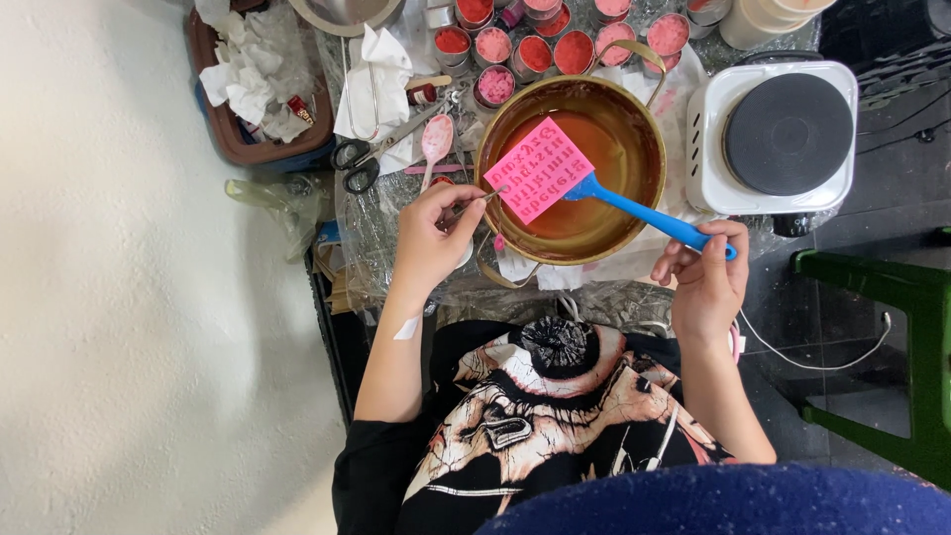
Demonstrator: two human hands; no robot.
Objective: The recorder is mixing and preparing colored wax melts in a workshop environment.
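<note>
Left hand (pixel 428 236): fingers pinched shut on a thin metal pick (pixel 482 196); its tip touches the left edge of the pink mould.
Right hand (pixel 705 272): fingers closed around the end of the blue spatula (pixel 644 212), near the pot's right rim.
Mould (pixel 539 168): pink, square, with rows of small raised letter shapes; it lies tilted on the spatula's blade, held over the pot.
Pot (pixel 634 119): wide, gold-coloured, with brownish-orange liquid inside; it sits on the table straight ahead of the person, between both hands.
Hotplate (pixel 788 134): white with one round dark plate, just right of the pot; nothing stands on it.
Tins (pixel 535 52): a cluster of small round tins of red and pink powder, behind the pot.
Spoon (pixel 435 142): pink, left of the pot, just above the left hand.
Scissors (pixel 365 159): black-handled, left of the spoon, lying partly on white tissue.
Tray (pixel 260 149): brown, far left, heaped with crumpled tissue.
Stool (pixel 892 347): green, on the floor at the right, with a white cable beside it.
In the way: the spatula handle crosses the pot's right rim; the pick crosses its left rim.
</note>
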